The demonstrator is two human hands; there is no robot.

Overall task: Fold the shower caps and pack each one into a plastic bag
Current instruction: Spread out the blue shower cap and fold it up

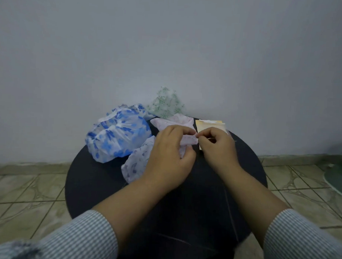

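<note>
On a round black table (98,185), my left hand (169,154) and my right hand (218,148) meet over a pale pink shower cap (189,139). Both pinch its edge between thumb and fingers. A lilac patterned cap (136,163) lies under my left wrist. A puffed blue-and-white cap (117,135) sits at the left. Behind it, a green-flowered cap (167,104) leans against the wall. Another pink cap (174,120) lies beyond my left hand. A flat yellow packed bag (209,124) lies beyond my right hand, partly hidden.
The table stands against a plain grey wall (169,42). Tiled floor (28,192) surrounds it. A green object (337,174) sits on the floor at the far right edge. The near half of the table is bare black surface.
</note>
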